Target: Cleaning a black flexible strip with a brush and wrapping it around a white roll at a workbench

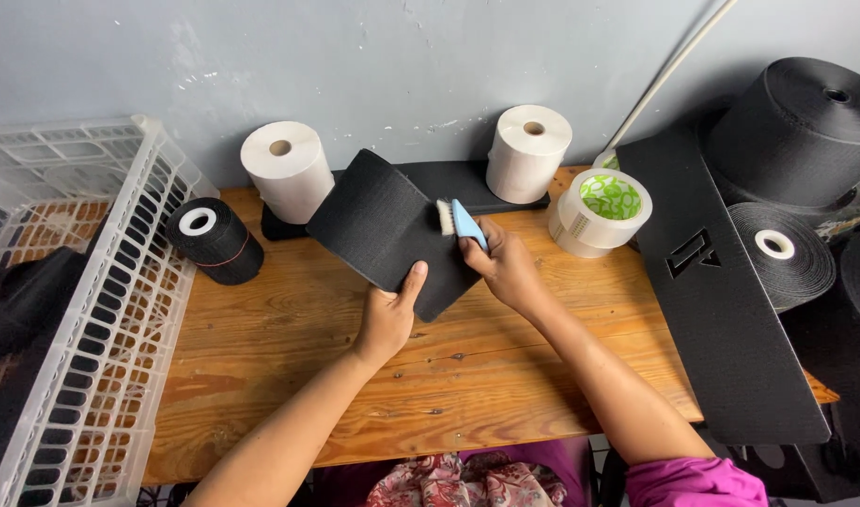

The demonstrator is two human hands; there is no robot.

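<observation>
A black pad (385,228), roughly square with rounded corners, is held tilted above a wooden table (289,376), near the middle of the view. The left hand (388,319) is closed on the pad's lower edge, with the thumb pressed on its front face. A small brush (458,222) with a light blue handle and pale bristles is pinched in the right hand (505,268), its bristles laid against the pad's upper right edge. Behind the pad, two white rolls (289,169) are stood on a black strip by a grey wall. A clear tape roll (601,212) with a green-patterned core is seen just right of the hand. A small black roll (214,240) is set on the table to the left, beside a white plastic crate (120,282). On the right, a long black panel (721,300) and large black rolls (801,131) are seen.
</observation>
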